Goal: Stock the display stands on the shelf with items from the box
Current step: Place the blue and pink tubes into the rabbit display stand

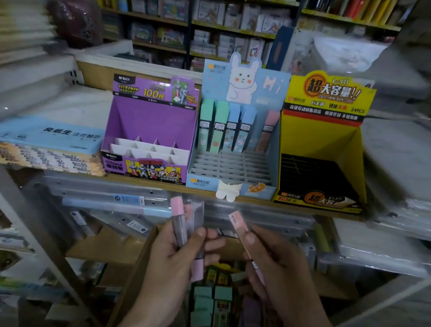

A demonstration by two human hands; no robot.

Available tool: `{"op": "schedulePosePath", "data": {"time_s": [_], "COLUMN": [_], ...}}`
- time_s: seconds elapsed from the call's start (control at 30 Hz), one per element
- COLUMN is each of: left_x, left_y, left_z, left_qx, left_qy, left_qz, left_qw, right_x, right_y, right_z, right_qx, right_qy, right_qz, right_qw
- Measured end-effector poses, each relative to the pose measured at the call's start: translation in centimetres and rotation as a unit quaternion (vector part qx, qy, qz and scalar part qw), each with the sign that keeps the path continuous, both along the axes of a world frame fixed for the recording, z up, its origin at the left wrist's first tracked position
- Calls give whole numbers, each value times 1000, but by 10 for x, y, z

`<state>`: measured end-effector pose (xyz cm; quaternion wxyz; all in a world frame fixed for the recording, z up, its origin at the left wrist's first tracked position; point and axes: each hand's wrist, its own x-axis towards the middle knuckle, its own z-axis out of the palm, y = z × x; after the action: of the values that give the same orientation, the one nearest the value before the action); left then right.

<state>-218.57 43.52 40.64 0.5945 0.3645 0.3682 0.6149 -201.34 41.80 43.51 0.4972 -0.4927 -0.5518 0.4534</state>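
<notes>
Wooden shelf at chest height, three cardboard display stands side by side on it, touching. Left to right: purple stand with white dividers, blue stand with a bunny header, yellow stand with a black slotted tray. Stack of flat paper packs on the shelf left of the purple stand. Open brown box sits below the shelf, under both hands; green-capped cases lie inside, the rest of the contents too dark and blurred to sort. Blue stand holds five cases upright in its back row: two green, two blue, then a gap, then one pink at the right end. Left hand is in front of the shelf edge, below the blue stand, fingers curled round a small bundle of clear pink-capped cases; one cap points up, another points down below the palm, exact count can't be told. Right hand is just beside it, not touching, thumb and fingers pinching a single pink case tilted with its top end leaning left toward the bundle. Both hands' cases are clear of the stands and above the box.
</notes>
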Motion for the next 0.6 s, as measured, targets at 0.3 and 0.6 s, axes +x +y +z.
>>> {"op": "schedulePosePath", "data": {"time_s": [0.3,0.6], "left_x": [-11,-3], "left_y": [15,30], "left_z": [35,66], "left_qx": [47,59], "left_qy": [-35,-48], "left_qz": [2,-12], "left_qw": [998,997], "right_x": [32,51], "right_y": [28,118], "right_z": [91,142], "right_qx": [163,249], "right_qy": [-98,-245], "right_qz": [-65,-111], "right_qw": [980,930]}}
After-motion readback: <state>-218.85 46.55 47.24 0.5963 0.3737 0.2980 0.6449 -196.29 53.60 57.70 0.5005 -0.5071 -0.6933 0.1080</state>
